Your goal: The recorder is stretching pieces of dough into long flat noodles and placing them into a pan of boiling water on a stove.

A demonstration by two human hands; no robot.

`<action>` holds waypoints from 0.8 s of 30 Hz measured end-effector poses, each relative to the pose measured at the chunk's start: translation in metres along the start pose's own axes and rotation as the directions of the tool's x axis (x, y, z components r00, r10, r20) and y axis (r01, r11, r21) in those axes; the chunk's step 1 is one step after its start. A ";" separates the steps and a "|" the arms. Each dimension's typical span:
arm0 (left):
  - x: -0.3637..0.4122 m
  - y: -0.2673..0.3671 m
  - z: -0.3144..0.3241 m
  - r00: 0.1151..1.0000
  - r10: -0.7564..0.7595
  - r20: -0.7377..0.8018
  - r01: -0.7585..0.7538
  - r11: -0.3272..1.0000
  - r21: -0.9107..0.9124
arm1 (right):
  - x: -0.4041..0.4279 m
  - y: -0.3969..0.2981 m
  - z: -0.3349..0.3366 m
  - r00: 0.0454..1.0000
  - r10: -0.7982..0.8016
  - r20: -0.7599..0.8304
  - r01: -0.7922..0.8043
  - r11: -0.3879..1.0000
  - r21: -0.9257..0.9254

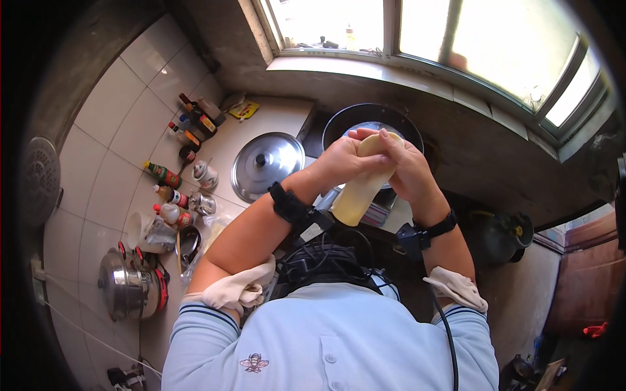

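Note:
A long, flat, pale yellow piece of dough (363, 190) hangs from between my two hands in front of the wok (337, 122). My left hand (340, 154) grips its upper part from the left, thumb across the front. On the other side my right hand (410, 161) pinches the same upper end, with fingers at its top edge. The lower end dangles free toward my body. The black wok sits under the window behind my hands, and something pale shows inside it. My hands and the dough hide part of the wok.
Left of the wok a metal lid with a black knob (266, 166) lies on the white counter (288, 110). Several sauce bottles (164, 175) line the tiled wall, near a steel steamer pot (129, 283). A dark gas cylinder (499, 237) stands at right. A black cable (446, 322) hangs beside my right arm.

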State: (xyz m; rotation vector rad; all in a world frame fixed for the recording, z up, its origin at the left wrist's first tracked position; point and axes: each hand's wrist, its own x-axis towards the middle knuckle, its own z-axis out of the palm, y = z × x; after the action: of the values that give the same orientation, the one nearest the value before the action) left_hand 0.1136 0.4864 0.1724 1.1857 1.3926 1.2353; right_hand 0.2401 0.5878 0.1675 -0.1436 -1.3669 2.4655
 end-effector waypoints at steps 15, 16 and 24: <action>-0.022 0.003 0.001 0.984 -0.173 -0.034 0.177 0.962 0.209 | -0.004 -0.044 -0.046 0.997 -0.034 -0.064 0.062 0.852 0.520; -0.024 0.003 -0.001 0.987 -0.158 -0.028 0.160 0.961 0.225 | -0.005 -0.047 -0.050 0.996 -0.052 -0.067 0.080 0.837 0.541; -0.033 0.009 -0.009 0.986 -0.130 0.105 0.123 0.990 0.067 | -0.001 -0.048 -0.072 0.980 -0.150 -0.132 0.199 0.803 0.562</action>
State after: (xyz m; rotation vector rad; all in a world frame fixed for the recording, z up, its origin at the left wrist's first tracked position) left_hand 0.1104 0.4527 0.1833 1.1694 1.4095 1.0319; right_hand 0.2696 0.6695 0.1691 0.0249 -0.5218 2.5537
